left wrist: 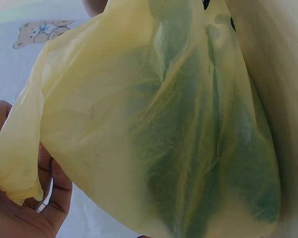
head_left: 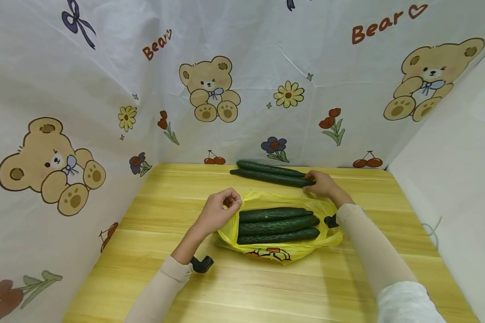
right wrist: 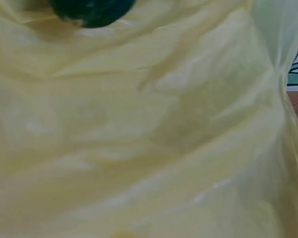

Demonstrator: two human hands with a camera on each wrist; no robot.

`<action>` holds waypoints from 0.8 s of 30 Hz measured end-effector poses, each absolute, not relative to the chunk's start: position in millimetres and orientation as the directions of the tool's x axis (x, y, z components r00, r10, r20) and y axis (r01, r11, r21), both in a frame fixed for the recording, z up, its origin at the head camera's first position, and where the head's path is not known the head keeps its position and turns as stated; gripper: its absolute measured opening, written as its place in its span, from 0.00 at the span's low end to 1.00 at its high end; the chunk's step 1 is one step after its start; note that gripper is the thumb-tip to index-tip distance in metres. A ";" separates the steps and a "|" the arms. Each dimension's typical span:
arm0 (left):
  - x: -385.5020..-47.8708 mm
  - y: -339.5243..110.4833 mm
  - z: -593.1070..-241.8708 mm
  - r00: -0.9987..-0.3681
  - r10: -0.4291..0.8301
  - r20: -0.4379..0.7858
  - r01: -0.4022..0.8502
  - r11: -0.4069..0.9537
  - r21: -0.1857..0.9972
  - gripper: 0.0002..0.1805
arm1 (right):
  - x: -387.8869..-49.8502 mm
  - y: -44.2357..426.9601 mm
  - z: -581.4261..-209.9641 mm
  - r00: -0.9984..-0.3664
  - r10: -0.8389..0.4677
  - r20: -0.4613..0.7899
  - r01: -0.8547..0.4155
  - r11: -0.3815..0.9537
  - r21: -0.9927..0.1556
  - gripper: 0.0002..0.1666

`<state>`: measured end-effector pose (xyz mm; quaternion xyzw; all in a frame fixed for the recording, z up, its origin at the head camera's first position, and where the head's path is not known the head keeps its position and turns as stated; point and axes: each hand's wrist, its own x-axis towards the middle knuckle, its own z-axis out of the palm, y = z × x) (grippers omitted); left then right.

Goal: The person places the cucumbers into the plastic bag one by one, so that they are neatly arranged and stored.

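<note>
A yellow plastic bag [head_left: 303, 248] lies on the table with its mouth spread, and three dark green cucumbers [head_left: 278, 225] rest side by side inside it. My left hand [head_left: 221, 207] pinches the bag's left edge; the left wrist view shows the thin film [left wrist: 99, 109] between thumb and fingers. Behind the bag, two more cucumbers lie on the table. My right hand [head_left: 324, 185] grips the right end of the nearer cucumber [head_left: 268, 176], close to the tip of the farther cucumber [head_left: 266, 168]. In the right wrist view, bag film hides most of that hand.
The wood-grain table [head_left: 242, 291] meets a white cloth [head_left: 250, 40] printed with bears and flowers at the back and left. A plain white wall [head_left: 456, 148] stands on the right. Black wrist-camera mounts [head_left: 202, 264] stick out from both wrists, the right one over the bag.
</note>
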<state>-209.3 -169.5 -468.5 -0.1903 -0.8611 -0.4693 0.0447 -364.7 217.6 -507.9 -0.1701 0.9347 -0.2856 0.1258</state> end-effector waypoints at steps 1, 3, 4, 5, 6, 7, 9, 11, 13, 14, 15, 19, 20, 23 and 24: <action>-209.4 -169.6 -468.3 -0.923 0.285 0.257 0.371 0.488 0.790 0.06 | -365.0 217.3 -508.9 -0.911 -0.386 -0.147 -0.240 0.783 -0.574 0.30; -209.5 -169.6 -468.0 -0.922 0.287 0.260 0.374 0.489 0.788 0.06 | -365.3 215.9 -510.1 -0.909 -0.385 -0.158 -0.238 0.792 -0.563 0.30; -209.7 -169.6 -468.2 -0.921 0.289 0.262 0.377 0.489 0.787 0.06 | -365.5 215.4 -510.4 -0.908 -0.386 -0.163 -0.239 0.796 -0.556 0.30; -209.8 -169.6 -468.1 -0.920 0.292 0.263 0.380 0.489 0.785 0.06 | -365.7 214.9 -510.6 -0.906 -0.390 -0.164 -0.246 0.802 -0.544 0.29; -210.0 -169.5 -468.0 -0.918 0.294 0.266 0.384 0.489 0.784 0.06 | -365.9 214.5 -510.7 -0.904 -0.394 -0.165 -0.254 0.806 -0.535 0.29; -210.2 -169.5 -468.2 -0.917 0.294 0.269 0.386 0.488 0.783 0.06 | -366.0 214.2 -510.5 -0.902 -0.400 -0.163 -0.264 0.810 -0.524 0.29; -210.4 -169.2 -468.2 -0.915 0.297 0.273 0.391 0.487 0.781 0.06 | -366.6 213.9 -510.1 -0.899 -0.410 -0.157 -0.281 0.812 -0.511 0.28; -210.3 -169.3 -468.0 -0.915 0.295 0.275 0.392 0.485 0.782 0.06 | -366.6 213.8 -509.6 -0.895 -0.419 -0.155 -0.293 0.812 -0.504 0.28; -209.8 -169.4 -467.9 -0.915 0.295 0.275 0.391 0.484 0.783 0.06 | -366.3 213.8 -509.1 -0.891 -0.424 -0.163 -0.293 0.810 -0.507 0.28; -209.5 -169.5 -467.8 -0.915 0.295 0.274 0.391 0.485 0.782 0.06 | -365.9 213.8 -509.0 -0.888 -0.427 -0.170 -0.291 0.809 -0.510 0.28; -209.3 -169.7 -467.9 -0.915 0.295 0.274 0.391 0.487 0.781 0.06 | -365.1 213.7 -508.7 -0.887 -0.427 -0.176 -0.288 0.809 -0.512 0.28; -208.2 -169.8 -468.2 -0.916 0.293 0.272 0.389 0.489 0.781 0.06 | -361.9 212.8 -506.5 -0.874 -0.444 -0.195 -0.290 0.801 -0.523 0.29; -208.0 -169.9 -468.3 -0.917 0.293 0.272 0.388 0.489 0.781 0.06 | -360.8 212.2 -505.3 -0.871 -0.450 -0.197 -0.293 0.798 -0.526 0.29; -206.9 -170.0 -468.2 -0.917 0.291 0.273 0.388 0.485 0.784 0.06 | -357.1 209.7 -500.1 -0.855 -0.474 -0.210 -0.299 0.782 -0.546 0.30; -206.5 -170.1 -468.1 -0.917 0.291 0.273 0.388 0.484 0.785 0.06 | -355.6 208.3 -497.8 -0.847 -0.484 -0.219 -0.301 0.777 -0.553 0.30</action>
